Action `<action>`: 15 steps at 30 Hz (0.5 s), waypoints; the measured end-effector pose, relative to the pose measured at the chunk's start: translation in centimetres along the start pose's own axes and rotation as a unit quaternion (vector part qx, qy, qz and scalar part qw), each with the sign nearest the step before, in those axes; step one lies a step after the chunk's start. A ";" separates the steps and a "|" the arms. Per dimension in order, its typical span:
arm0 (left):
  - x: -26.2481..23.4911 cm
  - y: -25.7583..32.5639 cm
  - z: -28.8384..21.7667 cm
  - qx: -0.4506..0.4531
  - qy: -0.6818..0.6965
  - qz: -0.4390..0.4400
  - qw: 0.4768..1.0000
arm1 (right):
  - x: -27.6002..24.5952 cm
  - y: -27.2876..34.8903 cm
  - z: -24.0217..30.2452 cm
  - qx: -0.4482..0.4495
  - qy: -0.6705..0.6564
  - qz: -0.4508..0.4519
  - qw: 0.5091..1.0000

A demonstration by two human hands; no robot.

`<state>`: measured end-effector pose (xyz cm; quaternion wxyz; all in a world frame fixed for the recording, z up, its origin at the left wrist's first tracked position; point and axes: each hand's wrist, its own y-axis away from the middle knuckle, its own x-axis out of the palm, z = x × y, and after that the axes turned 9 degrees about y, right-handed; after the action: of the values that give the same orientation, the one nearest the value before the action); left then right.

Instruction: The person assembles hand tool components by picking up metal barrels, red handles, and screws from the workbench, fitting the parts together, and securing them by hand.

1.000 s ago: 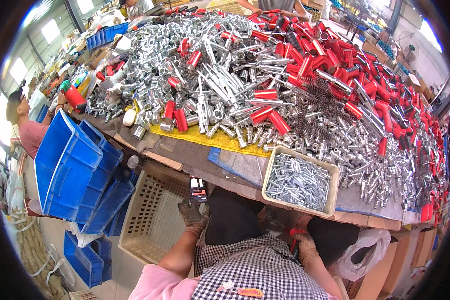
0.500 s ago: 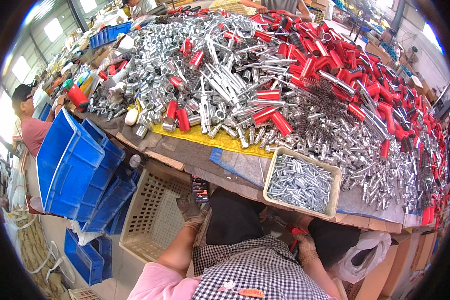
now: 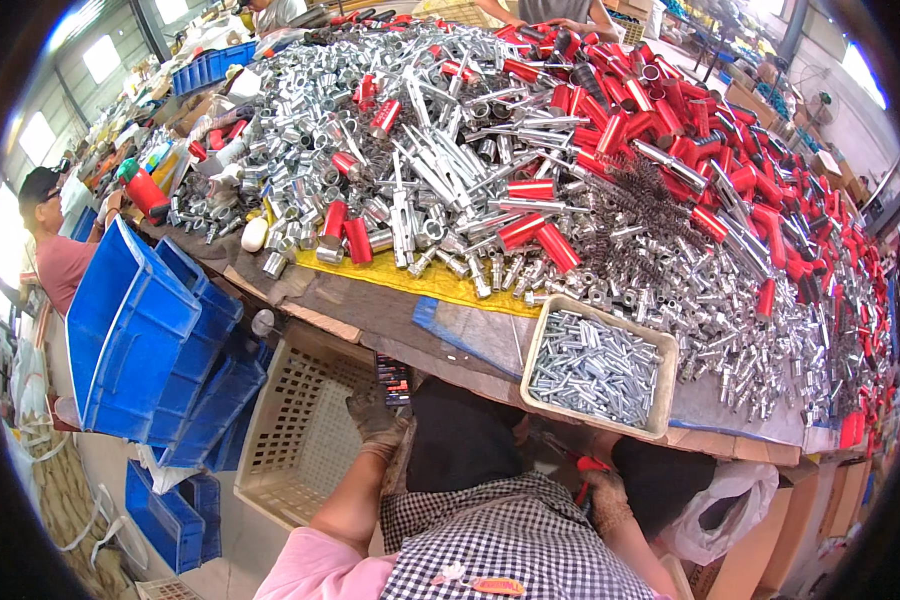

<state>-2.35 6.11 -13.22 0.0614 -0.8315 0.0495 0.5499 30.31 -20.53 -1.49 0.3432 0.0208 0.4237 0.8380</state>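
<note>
Low in the centre-left of the frame, the gloved left hand [image 3: 375, 420] is loosely spread, thumb apart from the fingers. The phone [image 3: 393, 380] lies just above and to the right of its fingertips; whether they touch it cannot be told. In the lower right of centre, the right hand [image 3: 608, 490] is closed around the red-handled tool [image 3: 592, 464], whose red end pokes out above the fist; its far end is lost in shadow.

Left of the left hand stands a cream perforated basket [image 3: 260, 440]. Above the right hand, a cream bin [image 3: 667, 390] of small metal pins [image 3: 595, 365] sits at the table's edge. Stacked blue bins [image 3: 135, 335] fill the left side. Across the upper frame spreads a heap of silvery metal parts [image 3: 310, 130], red tubes [image 3: 558, 247] mostly toward the upper right.
</note>
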 end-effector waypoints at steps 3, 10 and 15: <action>1.2 -0.5 1.0 0.039 0.020 -0.048 0.998 | 0.3 0.0 0.2 -0.023 0.004 0.004 1.000; 2.3 -2.3 0.6 0.057 -0.008 -0.039 0.998 | 0.2 1.0 0.9 -0.015 0.079 -0.018 0.997; 3.9 -2.9 1.7 -0.054 -0.003 0.076 0.996 | 0.7 1.4 1.3 -0.055 0.049 0.010 0.997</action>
<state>-1.91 9.16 -17.32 -0.0255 -0.8256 0.0823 0.5577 29.42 -19.75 0.15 0.3141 -0.0350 0.3934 0.8633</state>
